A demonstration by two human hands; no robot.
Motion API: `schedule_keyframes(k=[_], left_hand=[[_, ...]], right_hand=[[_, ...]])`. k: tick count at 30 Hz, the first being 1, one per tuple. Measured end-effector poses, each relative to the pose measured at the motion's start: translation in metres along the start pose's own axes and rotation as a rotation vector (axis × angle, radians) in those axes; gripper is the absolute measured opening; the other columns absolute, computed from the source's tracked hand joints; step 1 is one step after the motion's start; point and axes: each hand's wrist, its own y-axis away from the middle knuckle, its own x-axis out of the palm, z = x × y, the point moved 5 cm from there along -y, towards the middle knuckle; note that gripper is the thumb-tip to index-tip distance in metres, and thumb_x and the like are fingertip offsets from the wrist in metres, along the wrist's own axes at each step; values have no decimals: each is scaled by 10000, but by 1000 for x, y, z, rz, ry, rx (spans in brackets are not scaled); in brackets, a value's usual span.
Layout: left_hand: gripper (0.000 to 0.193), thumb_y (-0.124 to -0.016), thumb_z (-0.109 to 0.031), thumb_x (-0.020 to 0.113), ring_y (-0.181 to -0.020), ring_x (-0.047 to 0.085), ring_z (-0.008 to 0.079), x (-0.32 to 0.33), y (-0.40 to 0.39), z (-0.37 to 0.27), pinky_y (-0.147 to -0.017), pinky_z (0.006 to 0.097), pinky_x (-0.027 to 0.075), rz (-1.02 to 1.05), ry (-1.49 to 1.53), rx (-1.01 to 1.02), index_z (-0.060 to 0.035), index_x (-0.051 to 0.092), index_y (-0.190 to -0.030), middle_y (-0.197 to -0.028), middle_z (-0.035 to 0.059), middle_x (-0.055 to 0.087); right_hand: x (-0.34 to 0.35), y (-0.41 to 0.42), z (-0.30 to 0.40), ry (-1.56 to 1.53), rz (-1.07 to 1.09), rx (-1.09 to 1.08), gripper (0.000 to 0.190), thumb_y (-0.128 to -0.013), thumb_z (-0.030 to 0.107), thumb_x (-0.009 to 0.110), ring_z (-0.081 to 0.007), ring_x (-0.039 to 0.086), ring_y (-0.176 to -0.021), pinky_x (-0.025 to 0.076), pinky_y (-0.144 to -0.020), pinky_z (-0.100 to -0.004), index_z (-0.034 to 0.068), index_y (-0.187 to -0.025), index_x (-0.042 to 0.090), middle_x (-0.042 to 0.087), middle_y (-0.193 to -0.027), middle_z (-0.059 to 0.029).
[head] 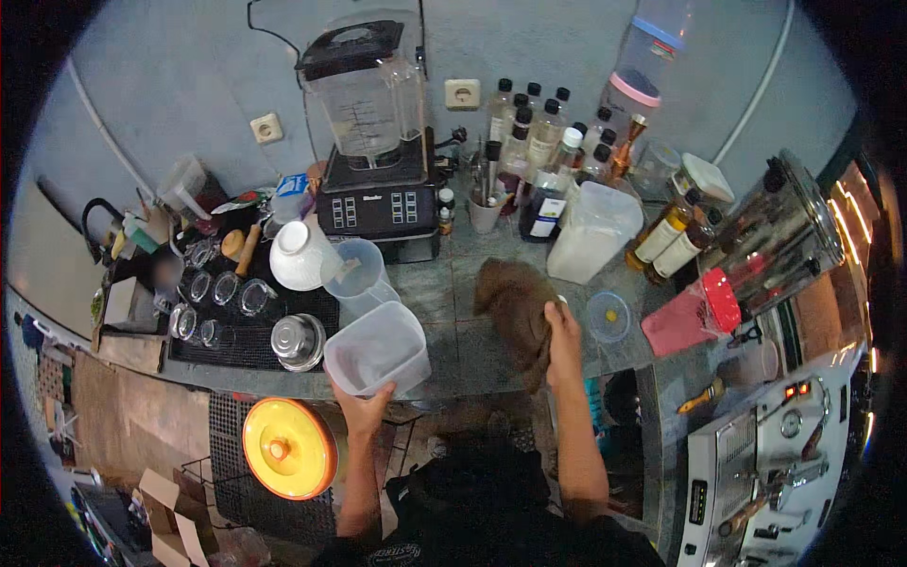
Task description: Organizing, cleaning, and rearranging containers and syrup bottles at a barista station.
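My left hand [363,407] grips the near end of a translucent plastic container [379,347], tilted with its mouth up, at the counter's front edge. In my right hand [563,340] a crumpled brown cloth [514,312] is held over the counter, with a small white bit showing by the fingers. Just behind the container stands a clear plastic jug [358,273], beside a white ribbed bowl [301,259] turned upside down. A steel bowl [297,342] lies left of the container on a black mat. Right of the cloth is a round clear lid [609,317].
A blender [375,205] stands at the wall, with bottles [542,142] and a lidded white container [594,234] to its right. Upturned glasses [225,288] sit on the left mat. A red-lidded container [691,312] is at right; an espresso machine [737,453] is lower right.
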Motion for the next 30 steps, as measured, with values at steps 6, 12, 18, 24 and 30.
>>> schedule_keyframes(k=[6, 12, 18, 24, 30], left_hand=[[1033, -646, -230, 857, -1281, 411, 280, 0, 11, -19, -1082, 419, 328, -187, 152, -25, 7, 236, -1436, -1379, 170, 396], [967, -729, -244, 813, -1283, 414, 299, 29, 25, -47, -1089, 425, 321, -145, 80, 62, 23, 211, -1437, -1398, 193, 381], [752, -840, -203, 687, -1232, 464, 311, 2, 23, -84, -1066, 428, 357, -371, 268, -24, 34, 262, -1414, -1370, 203, 423], [677, -896, -234, 623, -1238, 460, 340, 3, 34, -114, -1047, 427, 376, -379, 57, 69, 27, 288, -1423, -1368, 213, 437], [896, -812, -460, 725, -1199, 490, 299, -4, 28, -93, -1006, 445, 422, -374, 434, 70, 52, 279, -1396, -1320, 202, 459]], right_hand=[[14, 36, 28, -519, 5, 301, 496, -951, 344, 559, -233, 535, -1158, 412, -989, -363, 34, -1327, 464, 548, -1254, -87], [107, 144, 26, 50, 300, -575, 495, -935, 271, 519, -354, 438, -1220, 294, -1066, -499, 32, -1356, 415, 469, -1296, -224], [141, 174, 7, 835, 107, -864, 528, -988, 302, 462, -392, 372, -1196, 277, -1024, -501, -36, -1385, 376, 376, -1327, -227], [139, 174, 36, 377, 16, -741, 431, -930, 271, 530, -381, 351, -1223, 241, -1043, -554, 72, -1311, 549, 406, -1325, -186], [142, 175, 62, 467, 49, -902, 488, -990, 301, 425, -433, 343, -1292, 229, -1088, -539, -51, -1325, 473, 404, -1370, -242]])
